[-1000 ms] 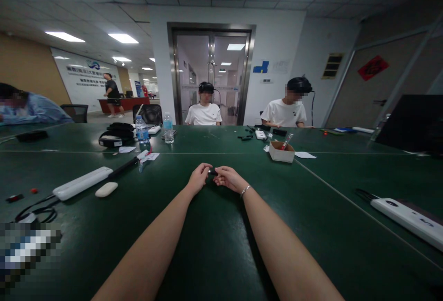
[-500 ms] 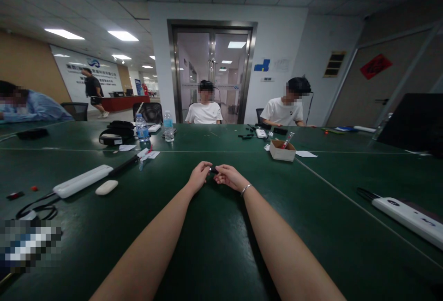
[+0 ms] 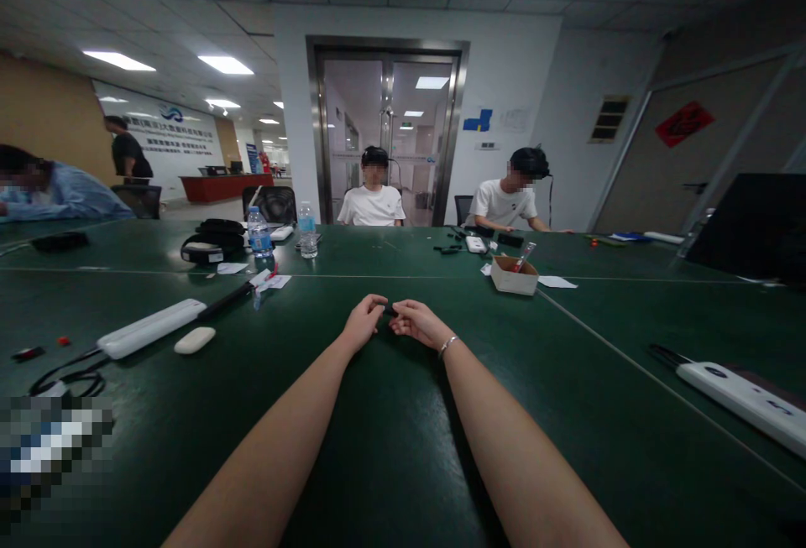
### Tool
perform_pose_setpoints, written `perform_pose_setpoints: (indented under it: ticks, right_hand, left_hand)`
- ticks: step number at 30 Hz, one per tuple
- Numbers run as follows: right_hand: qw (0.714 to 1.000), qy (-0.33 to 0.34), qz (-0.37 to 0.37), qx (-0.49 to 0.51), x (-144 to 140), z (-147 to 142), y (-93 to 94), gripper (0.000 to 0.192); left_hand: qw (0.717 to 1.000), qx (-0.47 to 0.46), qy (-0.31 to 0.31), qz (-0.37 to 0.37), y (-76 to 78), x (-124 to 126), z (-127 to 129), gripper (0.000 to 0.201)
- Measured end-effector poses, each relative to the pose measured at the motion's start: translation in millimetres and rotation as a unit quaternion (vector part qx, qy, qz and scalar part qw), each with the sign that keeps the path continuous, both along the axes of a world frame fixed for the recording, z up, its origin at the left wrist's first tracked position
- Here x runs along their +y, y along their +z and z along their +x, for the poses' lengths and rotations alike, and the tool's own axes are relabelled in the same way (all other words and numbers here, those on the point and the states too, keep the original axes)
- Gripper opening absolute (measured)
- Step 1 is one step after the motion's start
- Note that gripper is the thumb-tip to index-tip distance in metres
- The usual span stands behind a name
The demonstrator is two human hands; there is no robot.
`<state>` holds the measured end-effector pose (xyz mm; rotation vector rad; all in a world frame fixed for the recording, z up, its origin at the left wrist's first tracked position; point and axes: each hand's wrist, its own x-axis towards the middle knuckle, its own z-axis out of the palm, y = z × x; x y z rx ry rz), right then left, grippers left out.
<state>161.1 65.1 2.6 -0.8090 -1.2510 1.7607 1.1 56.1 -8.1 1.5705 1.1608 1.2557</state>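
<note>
Little has changed at the hands since the earlier frames: both have stayed joined over the same spot on the tabletop (image 3: 390, 447), while in the background the person walking by the far wall (image 3: 126, 153) has gone further left and the seated person in the white shirt on the right (image 3: 504, 200) has shifted a little. As for containers, a small cardboard box (image 3: 515, 274) stands open beyond the hands to the right, with a red-and-white stick-like item (image 3: 524, 256) leaning out of it; what else lies inside cannot be told. Two clear water bottles (image 3: 258, 233) stand upright farther back on the left, both capped, their fill level too small to read. Nearer the hands, the left hand (image 3: 362, 323) and the right hand (image 3: 416, 321) meet fingertip to fingertip, each grip pinched nearly closed on a small dark object (image 3: 390, 310) held between them just above the green surface; only a sliver of it shows, so its kind is unclear. A thin bracelet (image 3: 447, 346) sits on the right wrist. To the left lie a long white power strip (image 3: 151, 328) with a black cable and, just beside it, a small white oval piece (image 3: 195, 340); another white power strip (image 3: 743, 395) lies well apart at the right edge.
</note>
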Motion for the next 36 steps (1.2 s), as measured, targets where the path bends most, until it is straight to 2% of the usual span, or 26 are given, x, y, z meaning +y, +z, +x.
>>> perform_pose_setpoints:
  ticks: [16, 24, 36]
  right_hand:
    - [1.000, 0.010, 0.005, -0.001, 3.4, 1.0, -2.8, 0.005]
    - [1.000, 0.009, 0.004, 0.006, -0.1, 0.1, 0.4, 0.009]
    - [1.000, 0.005, 0.000, -0.007, -0.7, -1.3, 1.5, 0.006]
  left_hand:
    - [1.000, -0.007, -0.014, -0.015, 3.3, -1.8, 1.4, 0.029]
    - [0.999, 0.003, -0.029, -0.018, -2.5, 3.3, 0.4, 0.033]
    - [0.999, 0.038, 0.000, 0.003, -1.3, -0.3, -0.6, 0.028]
